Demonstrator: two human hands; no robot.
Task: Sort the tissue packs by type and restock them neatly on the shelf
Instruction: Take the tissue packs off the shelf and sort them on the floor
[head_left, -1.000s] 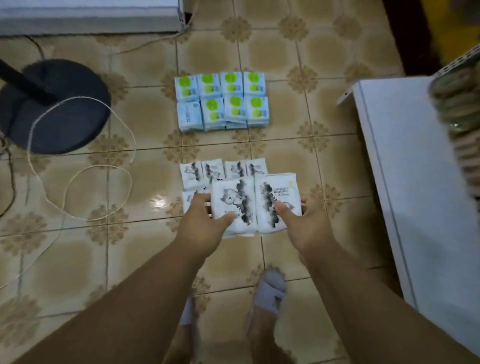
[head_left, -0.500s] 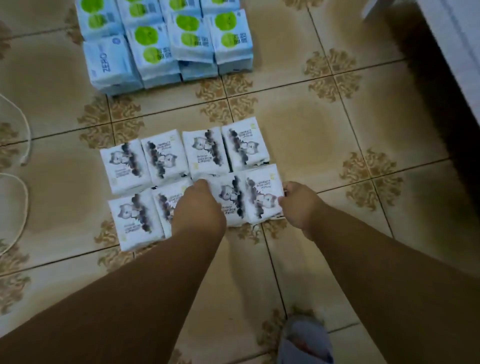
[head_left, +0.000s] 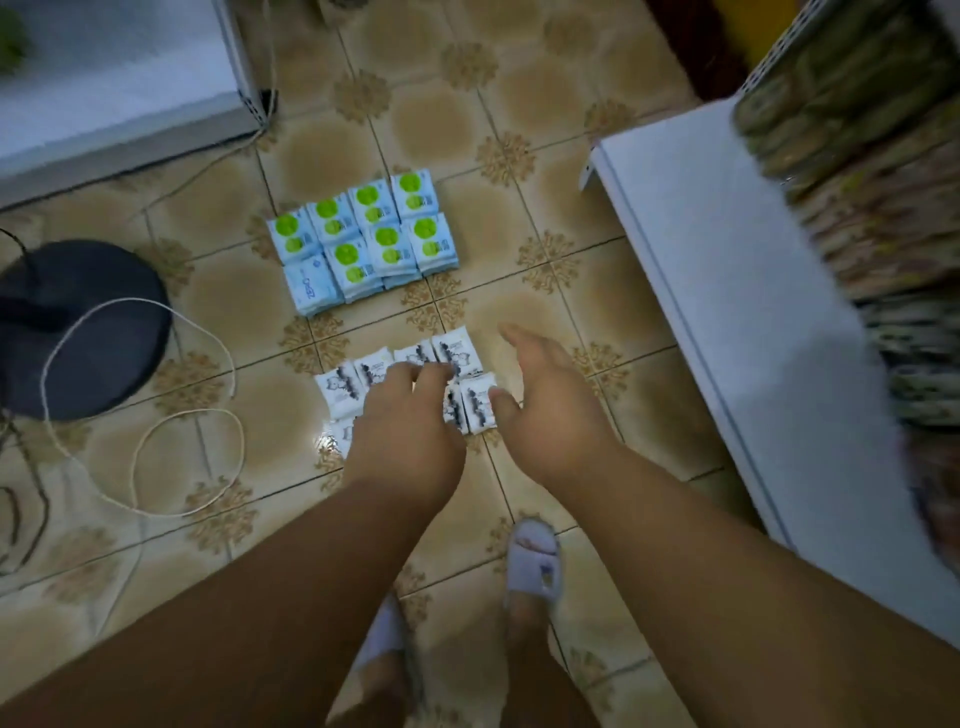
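Left hand fingers loose over cat-print packs, centre frame; right hand spread, empty. Risk: careless grab scatters rows.

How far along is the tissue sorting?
Sorting looks done: blue-and-green packs and white cat-print packs lie in separate blocks on the floor. The left hand and right hand hover open over the white block. Shelving onto the white shelf remains.

White cord loops beside dark round base.
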